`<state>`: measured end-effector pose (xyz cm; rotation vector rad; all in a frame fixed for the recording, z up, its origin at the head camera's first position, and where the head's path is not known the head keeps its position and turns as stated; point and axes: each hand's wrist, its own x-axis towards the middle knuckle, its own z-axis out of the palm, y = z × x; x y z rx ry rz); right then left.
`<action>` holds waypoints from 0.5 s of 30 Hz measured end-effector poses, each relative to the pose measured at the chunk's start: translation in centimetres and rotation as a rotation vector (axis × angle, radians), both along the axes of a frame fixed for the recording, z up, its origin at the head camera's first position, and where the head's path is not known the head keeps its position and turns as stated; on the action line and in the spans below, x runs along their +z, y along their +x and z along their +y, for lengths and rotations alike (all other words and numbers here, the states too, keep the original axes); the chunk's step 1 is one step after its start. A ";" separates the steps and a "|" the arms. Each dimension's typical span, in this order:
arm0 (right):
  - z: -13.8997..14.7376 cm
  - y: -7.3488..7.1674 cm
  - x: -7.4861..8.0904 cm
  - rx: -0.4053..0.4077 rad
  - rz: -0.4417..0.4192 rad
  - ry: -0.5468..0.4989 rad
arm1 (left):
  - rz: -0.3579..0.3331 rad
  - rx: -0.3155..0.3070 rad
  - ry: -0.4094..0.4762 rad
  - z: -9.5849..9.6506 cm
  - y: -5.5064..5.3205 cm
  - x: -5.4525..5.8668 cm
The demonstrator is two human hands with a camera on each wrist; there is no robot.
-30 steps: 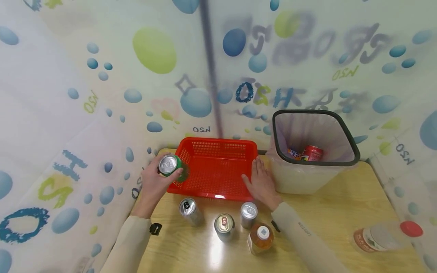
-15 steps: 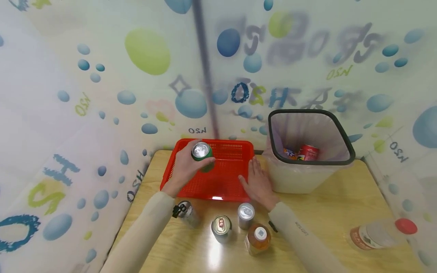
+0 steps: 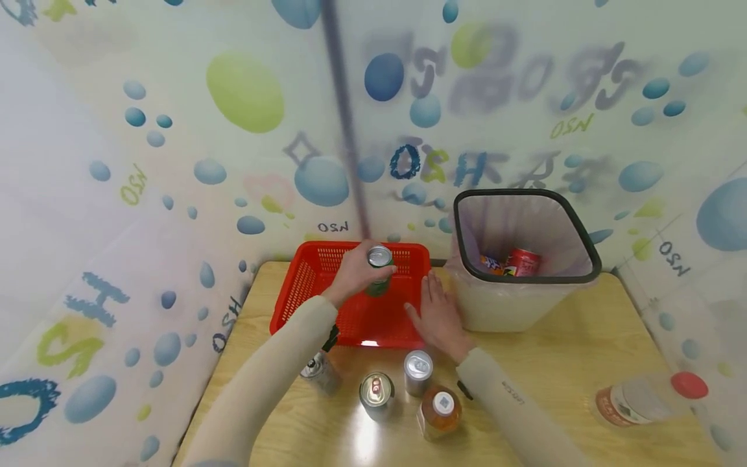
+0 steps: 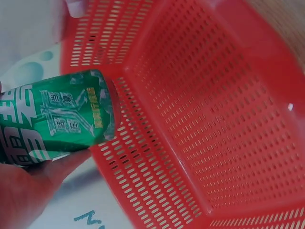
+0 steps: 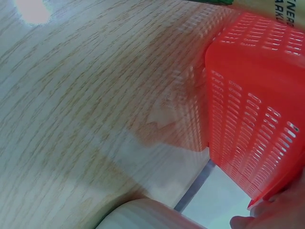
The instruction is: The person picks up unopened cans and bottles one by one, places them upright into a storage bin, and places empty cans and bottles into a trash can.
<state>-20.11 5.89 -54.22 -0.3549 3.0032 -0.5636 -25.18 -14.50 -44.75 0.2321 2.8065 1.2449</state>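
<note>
My left hand grips an upright green drink can above the red plastic basket. In the left wrist view the green can has white lettering, and the perforated basket lies beyond its end. The basket holds nothing else that I can see. My right hand lies along the basket's right rim with fingers stretched out. In the right wrist view, part of the right hand shows by the basket's edge.
In front of the basket stand a silver can, a dark can, another silver can and an amber drink bottle. A lined bin holding a red can is to the right. A red-capped clear bottle is farther right.
My left hand has carried the green can rightward and away from me, from the basket's left edge to over its middle. The right hand has stayed at the right rim.
</note>
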 end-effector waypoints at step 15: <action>0.1 0.1 0.1 0.005 0.017 -0.015 | -0.117 0.033 -0.072 3.9 -3.3 -1.7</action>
